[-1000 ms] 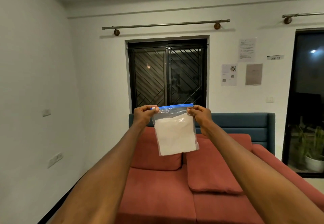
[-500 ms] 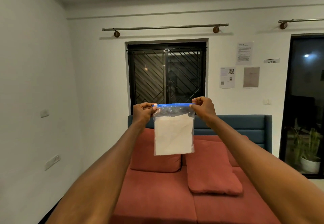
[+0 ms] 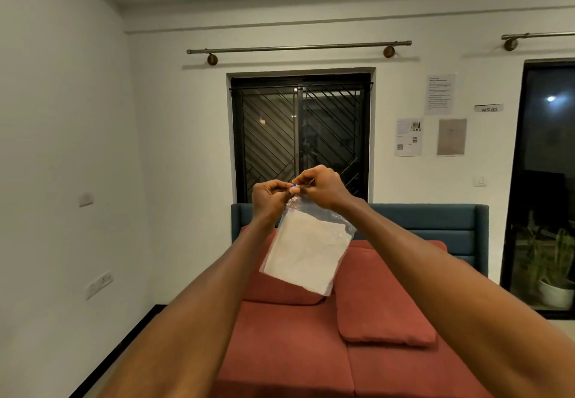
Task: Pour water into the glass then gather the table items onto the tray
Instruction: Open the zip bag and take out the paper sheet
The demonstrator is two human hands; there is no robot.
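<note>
1. Hands, both raised at arm's length before the camera: the left hand and the right hand meet at the top of a clear plastic zip bag with a blue seal strip.
2. Left hand: fingers curled, thumb and fingertips pinching the bunched top edge of the bag, where a small piece of the blue strip shows.
3. Right hand: fingers curled together over the same top edge, pinching it just beside the left hand; the two hands nearly touch.
4. Bag: hangs in the air below the hands, tilted, its lower corner swung toward the right; it contains a flat white folded sheet, whether cloth or paper cannot be told.
5. Background: a red sofa with loose red cushions lies below the bag, a teal upholstered backrest behind it.
6. Rear wall: a dark window with a diagonal metal grille, a metal curtain rod above it, and printed paper notices to the right.
7. Far right: a potted green plant beside a dark glass door.
</note>
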